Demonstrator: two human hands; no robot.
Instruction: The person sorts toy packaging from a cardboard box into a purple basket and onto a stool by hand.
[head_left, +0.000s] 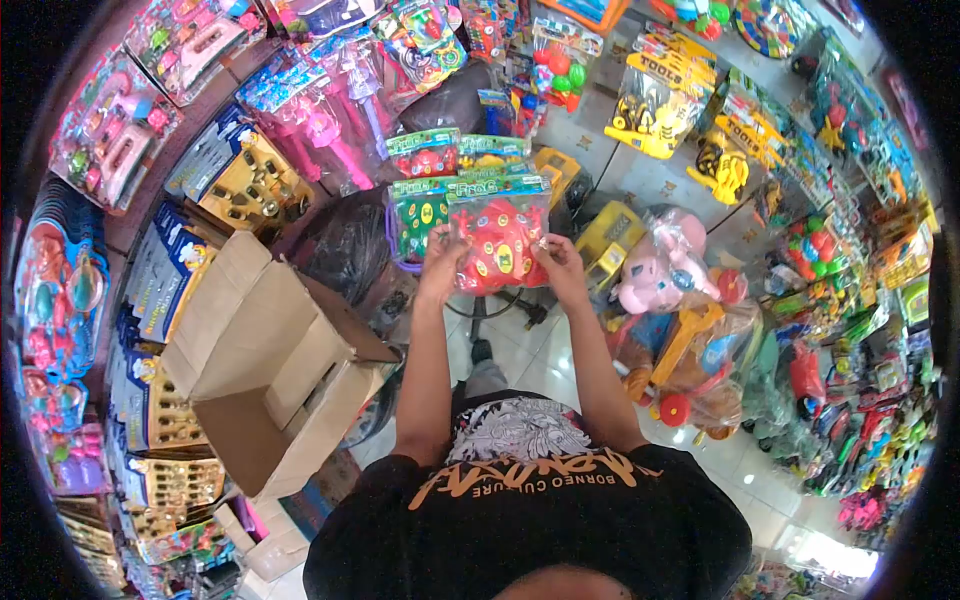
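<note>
Between my two hands is a clear plastic packet with a red spotted frog toy (500, 245) and a green header card. My left hand (442, 262) grips its left edge, fingers closed on the plastic. On the opposite edge, my right hand (558, 262) pinches the packet near its side. Just behind it and to the left stands a similar packet with a green toy (418, 225). Farther back are another red packet (425, 155) and a yellow packet (495, 152) with matching green headers.
An open cardboard box (285, 370) stands on my left, its flaps raised. To the right lie a pink wrapped toy (665, 265) and a bagged orange toy (695, 350). Yellow tool sets (655, 105) hang ahead. Packaged toys line both sides, and white floor tiles (530, 350) show below.
</note>
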